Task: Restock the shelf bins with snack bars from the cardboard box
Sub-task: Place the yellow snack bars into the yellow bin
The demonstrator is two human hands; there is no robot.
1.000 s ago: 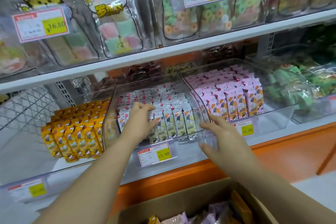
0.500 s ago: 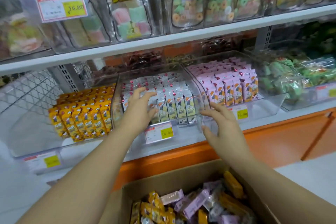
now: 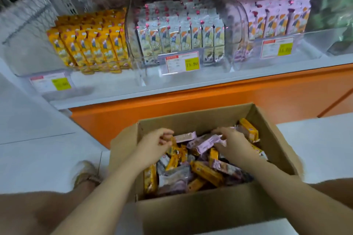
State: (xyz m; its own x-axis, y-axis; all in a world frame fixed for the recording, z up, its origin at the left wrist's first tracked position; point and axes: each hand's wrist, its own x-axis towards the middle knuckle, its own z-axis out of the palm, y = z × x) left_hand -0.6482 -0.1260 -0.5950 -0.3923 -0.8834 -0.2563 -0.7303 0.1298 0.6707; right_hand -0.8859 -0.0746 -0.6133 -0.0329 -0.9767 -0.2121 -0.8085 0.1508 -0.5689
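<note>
**A:** Head view, one moment. Where is the stock?

**B:** In the cardboard box [image 3: 210, 213], flaps open, on the pale floor just in front of the orange shelf base [image 3: 191, 105]. The loose snack bars [image 3: 206, 172] lie jumbled inside it, in yellow, pink and a few pale wrappers.

**A:** State of the left hand?

**B:** The left hand [image 3: 155, 146] is inside the box, near its left wall. Its fingers are curled in together, tips right at the upper end of a yellow snack bar [image 3: 174, 149]. The spot is blurred, so I cannot tell whether they pinch the bar or only touch it.

**A:** And the right hand?

**B:** The right hand [image 3: 232, 144] is inside the box, toward the far right. Its fingers bend over a pink snack bar [image 3: 207, 142] with the thumb beneath, so the bar is clamped between them. The bar sits tilted, a little above the pile.

**A:** The bins?

**B:** Three clear bins stand side by side on the shelf above the box.
- The left bin [image 3: 23, 63] holds yellow bars, upright in rows.
- The middle bin [image 3: 131, 30] holds pale-wrapped bars, upright.
- The right bin [image 3: 315, 44] holds pink bars, upright.

Each front carries a white-and-yellow price tag, and the middle tag [image 3: 182, 62] reads 15.80.

**A:** Anything else in frame?

**B:** A sandalled foot [image 3: 87, 174] is on the floor to the left of the box
</note>
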